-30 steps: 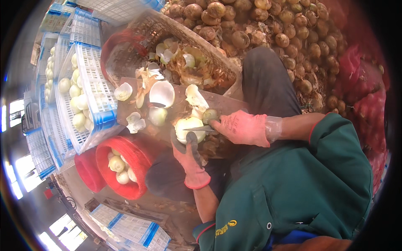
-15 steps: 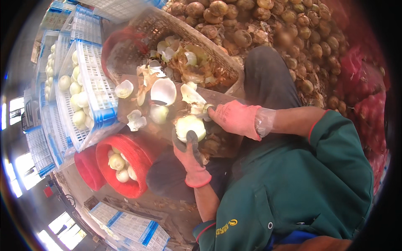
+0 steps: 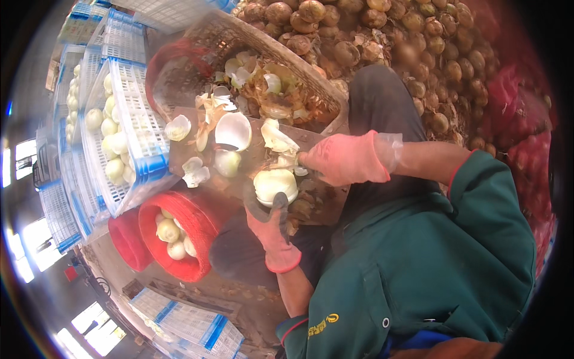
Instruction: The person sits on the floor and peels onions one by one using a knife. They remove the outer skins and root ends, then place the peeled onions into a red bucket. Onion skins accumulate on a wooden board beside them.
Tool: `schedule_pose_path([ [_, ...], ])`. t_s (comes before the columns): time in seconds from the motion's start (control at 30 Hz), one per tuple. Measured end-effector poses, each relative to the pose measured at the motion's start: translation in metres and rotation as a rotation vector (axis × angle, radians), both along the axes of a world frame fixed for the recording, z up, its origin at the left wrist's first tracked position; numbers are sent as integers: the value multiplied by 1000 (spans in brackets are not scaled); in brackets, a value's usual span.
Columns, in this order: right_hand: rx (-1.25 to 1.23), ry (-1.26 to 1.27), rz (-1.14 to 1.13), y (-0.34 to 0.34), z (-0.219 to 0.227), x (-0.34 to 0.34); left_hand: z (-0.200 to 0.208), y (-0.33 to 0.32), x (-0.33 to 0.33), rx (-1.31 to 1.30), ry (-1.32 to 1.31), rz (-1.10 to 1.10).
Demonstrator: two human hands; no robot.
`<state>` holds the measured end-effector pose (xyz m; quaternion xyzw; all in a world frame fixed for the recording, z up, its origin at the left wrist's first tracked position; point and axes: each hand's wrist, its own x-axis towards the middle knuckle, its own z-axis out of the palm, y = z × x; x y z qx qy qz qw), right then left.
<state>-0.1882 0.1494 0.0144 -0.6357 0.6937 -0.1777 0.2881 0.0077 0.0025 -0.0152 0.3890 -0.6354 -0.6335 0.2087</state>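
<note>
Pale onion (image 3: 275,186): sitting over the board (image 3: 330,209), left hand (image 3: 270,234) pinching it. Right hand (image 3: 348,159): curling nearby; cannot tell what it is gripping. Sound handling: bracing the onion firmly, left thumb tucking clear.

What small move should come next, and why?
Perhaps bring the right hand in to the pale onion: the left hand holds that onion, while the right hand sits close by, apart from it.
</note>
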Motion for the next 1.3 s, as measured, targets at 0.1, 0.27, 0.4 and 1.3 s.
schedule_pose_path([
  [0.1, 67, -63, 19, -5, -2, 5, 14, 7, -10, 109, 32, 32],
  [0.27, -3, 87, 80, -5, -1, 4, 8, 4, -4, 121, 86, 13],
  [0.4, 12, 121, 71, -12, -31, 7, 3, -1, -3, 113, 127, -7],
  [1.3, 636, -792, -371, -13, 10, -10, 4, 2, -8, 39, 126, -22],
])
